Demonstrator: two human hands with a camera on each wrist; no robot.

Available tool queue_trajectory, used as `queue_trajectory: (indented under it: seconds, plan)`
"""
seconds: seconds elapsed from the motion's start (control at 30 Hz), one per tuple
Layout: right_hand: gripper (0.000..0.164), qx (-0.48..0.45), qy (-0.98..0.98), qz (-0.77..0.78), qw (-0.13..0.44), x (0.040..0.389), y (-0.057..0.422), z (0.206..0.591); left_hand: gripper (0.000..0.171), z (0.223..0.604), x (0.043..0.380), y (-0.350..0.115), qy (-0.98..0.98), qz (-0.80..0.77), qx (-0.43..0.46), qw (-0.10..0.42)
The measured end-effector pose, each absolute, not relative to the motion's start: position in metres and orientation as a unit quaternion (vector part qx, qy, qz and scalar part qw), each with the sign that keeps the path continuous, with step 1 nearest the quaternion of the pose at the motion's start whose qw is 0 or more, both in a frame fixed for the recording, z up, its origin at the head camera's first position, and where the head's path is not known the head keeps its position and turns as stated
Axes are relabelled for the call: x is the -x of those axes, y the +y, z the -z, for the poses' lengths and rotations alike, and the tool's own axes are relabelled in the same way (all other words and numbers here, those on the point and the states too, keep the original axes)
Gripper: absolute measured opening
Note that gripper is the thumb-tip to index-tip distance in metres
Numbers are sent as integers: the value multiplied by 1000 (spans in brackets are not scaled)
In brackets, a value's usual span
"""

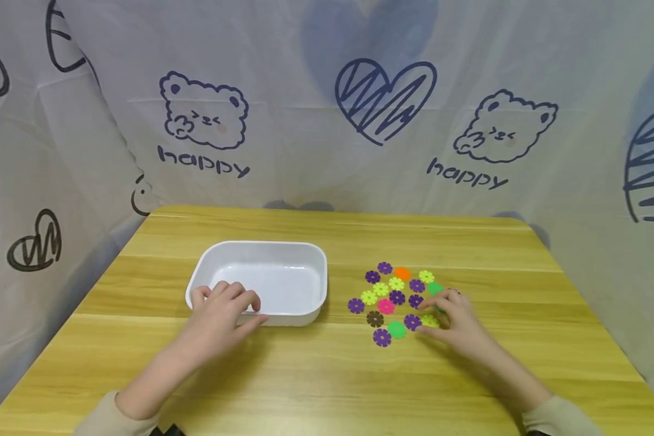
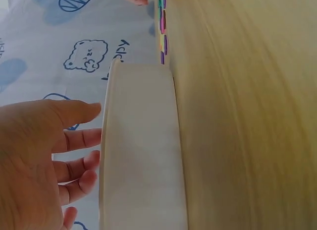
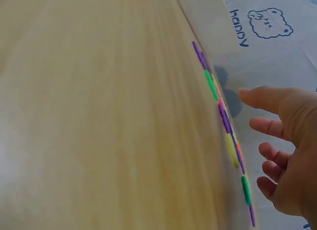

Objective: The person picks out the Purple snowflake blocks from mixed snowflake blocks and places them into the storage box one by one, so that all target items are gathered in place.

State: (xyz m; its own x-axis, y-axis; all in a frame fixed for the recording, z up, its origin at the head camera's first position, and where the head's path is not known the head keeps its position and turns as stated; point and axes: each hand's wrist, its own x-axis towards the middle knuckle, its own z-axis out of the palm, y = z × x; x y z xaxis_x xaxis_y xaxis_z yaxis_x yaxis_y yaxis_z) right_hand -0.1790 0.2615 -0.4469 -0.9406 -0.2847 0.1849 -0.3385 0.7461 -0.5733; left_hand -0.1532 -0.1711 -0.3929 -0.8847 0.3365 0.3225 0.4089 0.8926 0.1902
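Note:
Several flat, notched interlocking plastic discs lie spread on the table right of centre in the head view, among them a pink disc point(image 1: 386, 306), an orange disc point(image 1: 402, 274), a brown disc point(image 1: 375, 319) and a purple disc point(image 1: 382, 337). Over their right side hovers my right hand point(image 1: 453, 318), thumb and forefinger apart, hiding some discs. The right wrist view shows nothing between those fingers point(image 3: 267, 98). To the left stands a white rectangular tray point(image 1: 272, 287). My left hand point(image 1: 220, 312) is at its near rim, fingers loosely bent and holding nothing.
The wood-grain table point(image 1: 327, 387) runs back to a pale curtain point(image 1: 300, 139) printed with bears and hearts. Another stretch of curtain closes off each side. Bare tabletop lies between tray and discs.

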Motion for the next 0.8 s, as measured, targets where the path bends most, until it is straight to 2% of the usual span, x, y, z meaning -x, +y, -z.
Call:
queue_trajectory:
  seconds: [0.13,0.37,0.8]
  plan:
    - [37,-156,-940,-303,20,181,258,451,16,395,152,-173,-963,129,195,134]
    - [35,-160,-950,-266,29,184,253,453,17,400,151,-173,-964,121,193,137]
    - [31,-169,-948,-268,-11,189,252,450,17,401,149,-171,-965,100,198,141]
